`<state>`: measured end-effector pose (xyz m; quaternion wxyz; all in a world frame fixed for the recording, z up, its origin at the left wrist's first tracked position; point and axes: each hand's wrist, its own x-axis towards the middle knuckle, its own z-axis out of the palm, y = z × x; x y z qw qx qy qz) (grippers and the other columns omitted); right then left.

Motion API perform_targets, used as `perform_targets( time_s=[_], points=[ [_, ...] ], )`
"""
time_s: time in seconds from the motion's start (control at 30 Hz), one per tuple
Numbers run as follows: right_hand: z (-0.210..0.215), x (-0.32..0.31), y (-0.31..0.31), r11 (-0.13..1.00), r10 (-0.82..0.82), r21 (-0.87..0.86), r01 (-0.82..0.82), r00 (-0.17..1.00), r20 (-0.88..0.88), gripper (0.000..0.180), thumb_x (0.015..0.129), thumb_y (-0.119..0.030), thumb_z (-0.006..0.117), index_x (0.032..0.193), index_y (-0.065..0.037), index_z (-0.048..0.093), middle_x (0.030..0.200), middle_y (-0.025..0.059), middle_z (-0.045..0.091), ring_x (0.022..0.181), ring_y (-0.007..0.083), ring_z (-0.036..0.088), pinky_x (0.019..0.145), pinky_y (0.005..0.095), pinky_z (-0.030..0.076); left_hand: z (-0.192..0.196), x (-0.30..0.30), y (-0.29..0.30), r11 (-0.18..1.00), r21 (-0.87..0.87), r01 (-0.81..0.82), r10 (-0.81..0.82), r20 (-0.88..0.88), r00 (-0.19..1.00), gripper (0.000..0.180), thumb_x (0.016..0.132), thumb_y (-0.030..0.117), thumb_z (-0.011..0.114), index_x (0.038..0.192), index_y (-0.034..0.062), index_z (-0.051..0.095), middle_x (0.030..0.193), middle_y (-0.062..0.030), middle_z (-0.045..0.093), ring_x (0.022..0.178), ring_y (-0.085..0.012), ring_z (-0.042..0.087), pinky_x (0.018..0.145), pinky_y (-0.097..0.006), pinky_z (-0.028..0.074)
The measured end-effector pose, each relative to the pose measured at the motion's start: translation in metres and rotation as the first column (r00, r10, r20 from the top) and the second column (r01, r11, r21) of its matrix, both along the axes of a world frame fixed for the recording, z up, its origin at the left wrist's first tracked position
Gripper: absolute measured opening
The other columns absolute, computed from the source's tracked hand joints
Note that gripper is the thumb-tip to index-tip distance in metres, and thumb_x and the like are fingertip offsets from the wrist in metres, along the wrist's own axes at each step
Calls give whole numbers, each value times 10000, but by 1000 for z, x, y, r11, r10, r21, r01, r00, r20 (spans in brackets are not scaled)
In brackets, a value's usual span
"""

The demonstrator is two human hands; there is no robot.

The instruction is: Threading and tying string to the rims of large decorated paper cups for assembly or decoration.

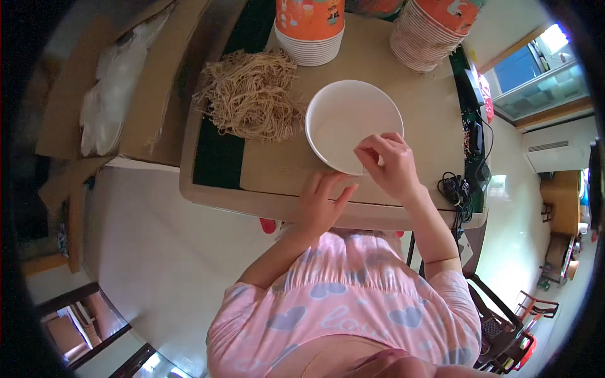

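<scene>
An empty white paper bowl stands on the tan table. My right hand pinches the bowl's near rim with thumb and fingers. My left hand lies flat on the table just in front of the bowl, fingers spread, holding nothing. A loose heap of dry brown noodles rests on the table to the left of the bowl.
Two stacks of orange paper bowls, one behind the noodles and one at the back right. A cardboard box with clear plastic sits at the left. Black cables lie at the table's right edge. Pale floor surrounds the table.
</scene>
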<state>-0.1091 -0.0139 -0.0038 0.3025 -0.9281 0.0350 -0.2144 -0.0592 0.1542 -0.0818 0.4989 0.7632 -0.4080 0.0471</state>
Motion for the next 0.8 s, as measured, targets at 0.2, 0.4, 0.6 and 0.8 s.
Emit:
perform_targets(
  time_s=[0.2,0.4,0.6,0.8],
  points=[
    [-6,3,9,996,-57,-60,63,993,100,57,801,-88,696,831,-82,647,667,27,651,611,222,605,757,334,475,-6,3,-21,985,-149,-86,94,45,995,248,762,63,748,967,52,609,918,-106,598,856,-279,604,717,-378,495],
    [-3,-4,1,999,-1,-35,2,999,33,62,809,-80,690,840,-67,638,682,45,634,658,239,612,777,342,476,48,-1,4,976,-92,199,-218,-483,848,191,780,24,682,917,71,557,872,-90,617,740,-262,630,622,-381,498],
    [10,-9,5,963,29,270,-22,999,-21,62,824,-14,647,877,-30,621,819,91,634,748,252,627,686,330,504,92,54,-24,942,83,325,-297,-242,924,224,769,25,691,960,58,580,703,-81,570,623,-205,591,569,-346,458],
    [13,-11,-2,957,58,287,-52,998,-12,47,869,-4,610,915,-14,604,856,76,630,787,188,623,650,308,518,98,87,-41,915,307,262,-322,162,933,134,797,112,665,908,41,640,705,-103,606,654,-251,625,611,-391,488]
  ],
)
